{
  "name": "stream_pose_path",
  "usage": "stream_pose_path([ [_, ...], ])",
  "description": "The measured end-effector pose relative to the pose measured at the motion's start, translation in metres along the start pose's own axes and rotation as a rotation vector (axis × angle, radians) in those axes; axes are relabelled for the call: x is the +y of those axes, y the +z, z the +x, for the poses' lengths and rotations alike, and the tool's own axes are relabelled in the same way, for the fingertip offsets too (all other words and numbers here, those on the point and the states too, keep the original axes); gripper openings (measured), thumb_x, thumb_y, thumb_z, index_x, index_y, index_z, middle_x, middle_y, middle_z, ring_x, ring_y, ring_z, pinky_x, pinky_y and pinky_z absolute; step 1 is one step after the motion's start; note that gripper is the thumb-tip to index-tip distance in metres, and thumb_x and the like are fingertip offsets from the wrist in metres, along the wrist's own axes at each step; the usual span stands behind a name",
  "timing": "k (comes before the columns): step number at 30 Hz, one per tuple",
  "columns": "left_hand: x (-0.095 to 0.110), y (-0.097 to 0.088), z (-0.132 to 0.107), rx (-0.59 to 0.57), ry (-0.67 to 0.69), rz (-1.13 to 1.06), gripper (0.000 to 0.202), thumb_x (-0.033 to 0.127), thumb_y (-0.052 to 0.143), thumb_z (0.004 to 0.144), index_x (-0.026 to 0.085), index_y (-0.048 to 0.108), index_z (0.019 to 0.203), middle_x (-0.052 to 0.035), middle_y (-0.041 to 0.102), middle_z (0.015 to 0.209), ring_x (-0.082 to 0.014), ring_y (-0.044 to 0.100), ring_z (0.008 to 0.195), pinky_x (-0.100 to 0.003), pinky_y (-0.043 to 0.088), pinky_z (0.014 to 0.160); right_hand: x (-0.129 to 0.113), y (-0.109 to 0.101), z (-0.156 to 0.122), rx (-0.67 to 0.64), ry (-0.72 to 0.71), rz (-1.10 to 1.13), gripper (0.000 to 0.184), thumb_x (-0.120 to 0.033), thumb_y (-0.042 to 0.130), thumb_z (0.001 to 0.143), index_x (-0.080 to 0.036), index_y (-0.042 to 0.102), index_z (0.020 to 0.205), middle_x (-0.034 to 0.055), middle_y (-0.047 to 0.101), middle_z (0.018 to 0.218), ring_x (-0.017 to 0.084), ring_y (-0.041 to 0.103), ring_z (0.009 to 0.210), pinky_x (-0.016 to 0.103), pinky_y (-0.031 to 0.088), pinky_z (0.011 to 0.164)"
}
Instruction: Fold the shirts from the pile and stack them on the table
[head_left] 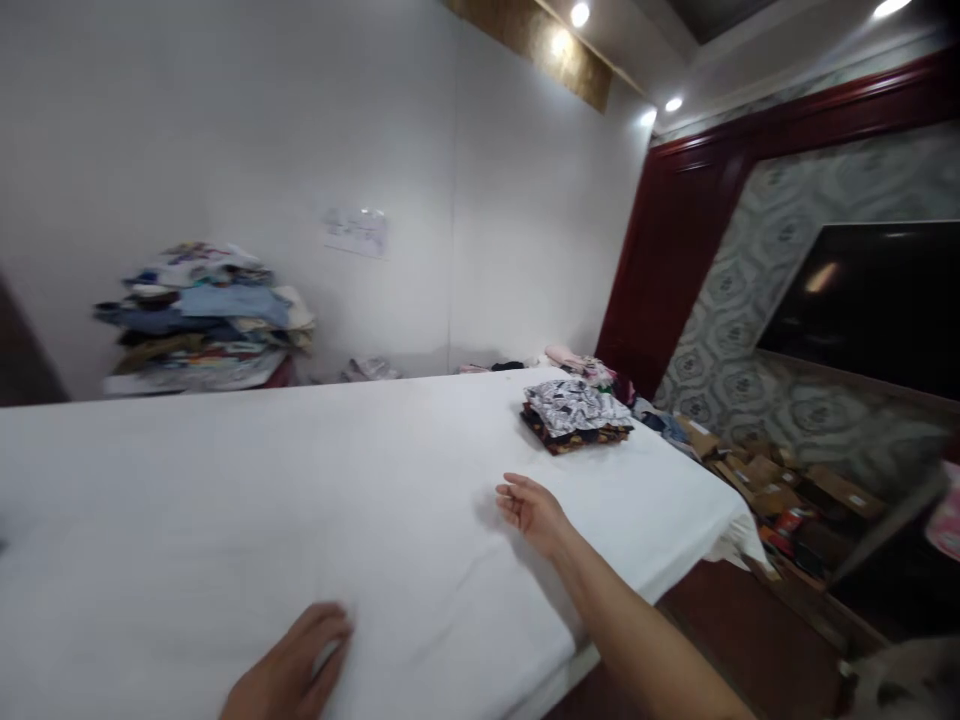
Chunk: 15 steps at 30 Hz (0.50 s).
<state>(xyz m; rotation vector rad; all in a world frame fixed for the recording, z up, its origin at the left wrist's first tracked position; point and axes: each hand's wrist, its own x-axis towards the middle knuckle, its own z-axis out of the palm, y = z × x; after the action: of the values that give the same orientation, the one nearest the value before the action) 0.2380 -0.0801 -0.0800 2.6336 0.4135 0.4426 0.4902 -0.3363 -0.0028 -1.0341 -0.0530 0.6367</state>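
My left hand (pixel 292 665) lies flat on the white sheet (pixel 225 500) at the bottom of the view, fingers stretched out and holding nothing. My right hand (pixel 531 510) rests further out on the sheet, palm turned partly up, fingers loosely spread and empty. A small stack of folded patterned clothes (pixel 576 414) sits beyond my right hand near the bed's far right corner, apart from both hands.
A tall heap of mixed clothes (pixel 204 318) stands at the back left against the white wall. More garments (pixel 589 368) lie behind the bed's far corner. Cardboard boxes (pixel 772 480) clutter the floor at right, below a dark screen (pixel 874 300).
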Motion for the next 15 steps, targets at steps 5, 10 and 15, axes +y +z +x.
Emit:
stream_pose_path([
  [5,0.049,-0.024,-0.010,-0.021,-0.006,-0.155,0.019,0.025,0.042,0.081,0.028,0.060,0.081,0.0014,0.067,0.094,-0.0160,0.064,0.086,-0.027,0.050,0.082,0.055,0.078,-0.035,-0.379,0.104,-0.338,0.044,-0.038,0.081,0.065,-0.015,0.065,0.099,0.0063,0.073,0.085,0.013,0.067,0.067,0.022,0.048,0.058],
  [10,0.058,-0.037,-0.008,-0.094,-0.154,-0.276,0.015,0.028,0.053,0.077,0.026,0.064,0.086,-0.0015,0.068,0.093,-0.0182,0.062,0.085,-0.029,0.048,0.077,0.105,0.142,-0.051,-0.559,0.110,-0.500,0.041,-0.044,0.078,0.066,-0.018,0.070,0.097,0.0062,0.073,0.086,0.014,0.065,0.065,0.024,0.048,0.056],
  [15,0.039,-0.068,-0.019,-0.061,-0.287,-0.395,0.019,0.033,0.061,0.074,0.027,0.068,0.091,0.0001,0.069,0.093,-0.0169,0.062,0.075,-0.030,0.048,0.070,0.136,0.178,-0.034,-0.482,-0.019,-0.467,0.044,-0.044,0.076,0.063,-0.021,0.070,0.099,0.0075,0.073,0.093,0.015,0.063,0.059,0.027,0.050,0.052],
])
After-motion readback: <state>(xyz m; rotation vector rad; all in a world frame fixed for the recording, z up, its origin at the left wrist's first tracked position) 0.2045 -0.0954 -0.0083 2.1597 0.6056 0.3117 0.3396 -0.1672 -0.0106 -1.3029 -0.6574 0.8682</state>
